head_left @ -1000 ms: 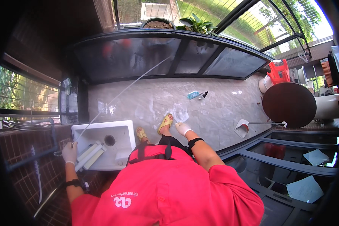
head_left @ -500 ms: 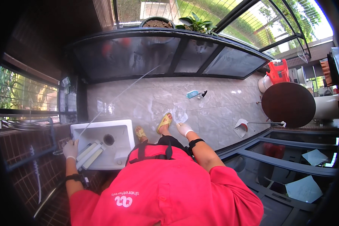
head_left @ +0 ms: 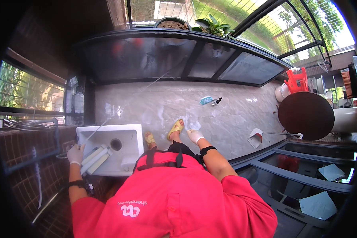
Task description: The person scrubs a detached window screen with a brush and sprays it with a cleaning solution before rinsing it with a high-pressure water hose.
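Observation:
My left hand (head_left: 75,154) wears a pale glove and is closed beside the white sink (head_left: 137,133). What it grips is hidden. A thin pale streak (head_left: 95,131), like a water jet, runs from this hand over the sink. Further off, a second stretch shows near the glass panel, with a gap between them. Long pale bars (head_left: 96,160) lean in the basin under the hand. My right hand (head_left: 194,136), also gloved, is closed in front of my body above the wet floor. Whether it holds anything cannot be made out. A whitish wet patch (head_left: 192,122) lies by it.
A blue-and-white brush-like item (head_left: 206,100) and a small bottle with a dark top (head_left: 217,101) lie on the tiles (head_left: 230,123). Rightward are a dustpan (head_left: 256,137), a dark round table (head_left: 306,116) and a red stool (head_left: 296,81). Dark-framed glass panels (head_left: 146,59) stand ahead.
The pale streak ran unbroken from my left hand to the glass; now its middle has vanished. The view has shifted slightly. Both hands keep about the same places.

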{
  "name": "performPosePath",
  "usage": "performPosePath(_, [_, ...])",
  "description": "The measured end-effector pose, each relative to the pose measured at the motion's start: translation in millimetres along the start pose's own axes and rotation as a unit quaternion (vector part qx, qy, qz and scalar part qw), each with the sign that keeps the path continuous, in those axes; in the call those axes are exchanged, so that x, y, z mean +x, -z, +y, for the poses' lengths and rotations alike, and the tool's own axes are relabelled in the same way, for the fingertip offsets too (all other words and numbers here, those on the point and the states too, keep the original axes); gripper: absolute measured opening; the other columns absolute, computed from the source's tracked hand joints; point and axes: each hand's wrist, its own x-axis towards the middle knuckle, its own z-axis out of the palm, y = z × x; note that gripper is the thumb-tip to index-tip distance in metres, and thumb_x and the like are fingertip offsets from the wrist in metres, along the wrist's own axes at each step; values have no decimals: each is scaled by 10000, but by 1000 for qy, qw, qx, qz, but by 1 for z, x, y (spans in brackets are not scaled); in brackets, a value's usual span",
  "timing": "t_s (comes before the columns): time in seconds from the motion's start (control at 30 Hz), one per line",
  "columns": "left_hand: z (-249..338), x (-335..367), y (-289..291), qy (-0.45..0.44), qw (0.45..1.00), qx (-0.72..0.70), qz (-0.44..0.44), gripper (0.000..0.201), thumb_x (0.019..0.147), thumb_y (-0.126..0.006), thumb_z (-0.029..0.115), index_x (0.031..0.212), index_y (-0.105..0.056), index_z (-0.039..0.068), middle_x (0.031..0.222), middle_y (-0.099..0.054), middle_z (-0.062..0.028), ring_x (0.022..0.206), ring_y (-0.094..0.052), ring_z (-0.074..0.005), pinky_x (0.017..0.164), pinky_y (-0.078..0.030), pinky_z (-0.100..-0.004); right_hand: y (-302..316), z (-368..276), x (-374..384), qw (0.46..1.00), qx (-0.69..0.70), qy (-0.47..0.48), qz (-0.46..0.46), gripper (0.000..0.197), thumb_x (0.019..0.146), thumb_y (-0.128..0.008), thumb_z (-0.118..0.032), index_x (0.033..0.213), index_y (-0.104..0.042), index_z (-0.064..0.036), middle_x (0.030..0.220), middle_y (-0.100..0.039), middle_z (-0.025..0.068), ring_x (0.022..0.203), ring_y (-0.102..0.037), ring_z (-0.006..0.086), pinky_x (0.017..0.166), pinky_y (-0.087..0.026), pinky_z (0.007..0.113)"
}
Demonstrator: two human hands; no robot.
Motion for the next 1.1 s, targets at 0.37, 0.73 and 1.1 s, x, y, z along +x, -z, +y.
performPosePath(0.37, [-20, -18, 10, -77, 987, -101, 99, 394, 867, -604, 365, 714, -541, 7, 722, -594, -203, 695, -577, -404, 606, -430, -481, 0, -12, 12, 1000, -17, 24, -7, 503, 920, -349, -379, 1182, -590, -24, 1219, -555, 235, 1160, -512, 376, 993, -386, 423])
performPosePath(0.73, [-16, -1, 6, -26, 989, -109, 97, 383, 873, -585, 391, 763, -589, 24, 763, -616, -197, 750, -590, -402, 659, -448, -476, 12, -32, 5, 999, -20, 30, -13, 497, 922, -351, -377, 1153, -603, -16, 1195, -563, 248, 1143, -517, 389, 979, -393, 421])
performPosePath(1.1, [-12, 5, -6, -28, 994, -68, 87, 428, 868, -569, 457, 770, -612, 43, 778, -640, -188, 765, -617, -393, 664, -473, -474, 9, -22, 7, 999, -21, 40, -11, 498, 920, -345, -371, 1145, -603, -10, 1174, -569, 261, 1135, -518, 397, 977, -389, 425])
